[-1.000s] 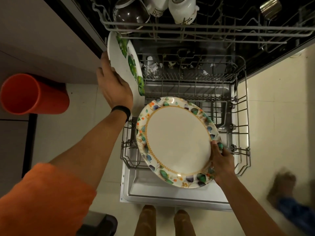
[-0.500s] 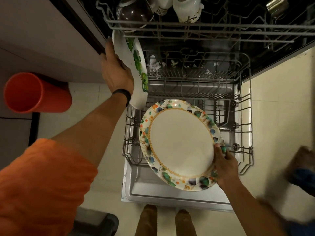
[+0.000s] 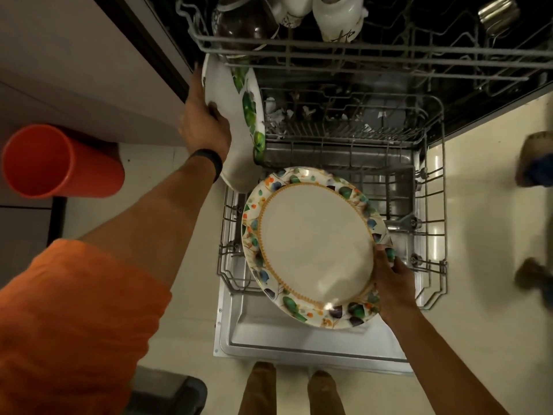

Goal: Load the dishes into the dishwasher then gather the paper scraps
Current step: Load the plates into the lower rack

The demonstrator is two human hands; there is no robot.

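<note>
I stand over an open dishwasher with its lower rack [image 3: 431,223] pulled out. My left hand [image 3: 203,124] grips the rim of a white plate with green leaves [image 3: 239,115], held on edge at the rack's left side, just under the upper rack [image 3: 359,52]. My right hand [image 3: 389,274] pinches the right rim of a larger plate with a coloured leaf border [image 3: 311,247], held nearly flat above the front of the lower rack. White paper scraps [image 3: 278,115] lie at the back of the lower rack.
The upper rack holds a dark bowl [image 3: 245,25], white cups [image 3: 338,16] and a steel cup [image 3: 499,13]. An orange cylinder [image 3: 57,160] lies on the floor at left. The open dishwasher door [image 3: 299,336] is before my feet. Another person's blurred feet [image 3: 535,163] are at right.
My left hand has carried the green-leaf plate up and further back, toward the upper rack. The bordered plate in my right hand has stayed almost in place. The feet at right have shifted.
</note>
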